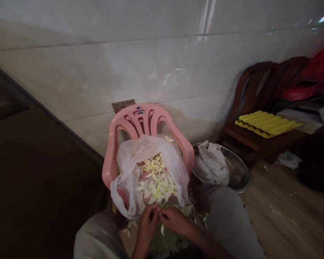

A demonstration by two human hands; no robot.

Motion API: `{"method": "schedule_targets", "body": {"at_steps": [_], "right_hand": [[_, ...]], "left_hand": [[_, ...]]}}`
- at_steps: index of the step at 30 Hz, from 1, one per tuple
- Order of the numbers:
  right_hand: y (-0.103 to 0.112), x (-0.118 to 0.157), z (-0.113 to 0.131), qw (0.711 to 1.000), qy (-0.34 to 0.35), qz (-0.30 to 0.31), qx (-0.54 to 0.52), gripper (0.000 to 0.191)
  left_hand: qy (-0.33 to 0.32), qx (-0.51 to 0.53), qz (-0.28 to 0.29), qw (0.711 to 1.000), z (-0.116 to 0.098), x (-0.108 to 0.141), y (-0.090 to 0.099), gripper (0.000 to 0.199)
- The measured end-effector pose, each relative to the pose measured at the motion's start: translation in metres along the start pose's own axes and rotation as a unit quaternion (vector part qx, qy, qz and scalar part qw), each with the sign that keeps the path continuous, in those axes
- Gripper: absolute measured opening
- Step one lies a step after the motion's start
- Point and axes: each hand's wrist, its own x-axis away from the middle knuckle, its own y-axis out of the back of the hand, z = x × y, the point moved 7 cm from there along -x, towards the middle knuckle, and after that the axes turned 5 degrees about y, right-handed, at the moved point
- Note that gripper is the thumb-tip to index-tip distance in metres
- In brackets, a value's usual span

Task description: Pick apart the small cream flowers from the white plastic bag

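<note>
Pale yellow slivers (pixel 156 180) are heaped in a clear plastic bag (pixel 126 169) on a pink plastic armchair (pixel 148 115); a round steel basin (pixel 239 169) stands beside it. Left hand (pixel 147 230) and right hand (pixel 175 221) are held just below the bag, fingers (pixel 162 216) clenched; any item held cannot be told.

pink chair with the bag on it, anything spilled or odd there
Yes. Pale slivers lie scattered on the wood-look floor, well away from the clear plastic bag on the pink plastic chair. They look stray because most of the slivers sit heaped inside the bag.
</note>
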Motion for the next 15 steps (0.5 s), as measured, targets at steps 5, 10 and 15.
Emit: {"method": "schedule_targets", "body": {"at_steps": [5, 10, 15], "right_hand": [[-0.003, -0.003, -0.002, 0.998, 0.005, 0.002, 0.056, 0.027], [0.003, -0.002, 0.008, 0.996, 0.03, -0.011, 0.088, 0.027], [0.001, 0.001, 0.015, 0.989, 0.02, 0.025, 0.142, 0.021]], "left_hand": [[0.04, -0.007, -0.008, 0.999, 0.007, 0.002, 0.001, 0.047], [0.087, 0.025, -0.035, 0.995, 0.024, -0.004, 0.002, 0.054], [0.236, 0.197, 0.044, 0.95, 0.064, -0.008, -0.019, 0.059]]}}
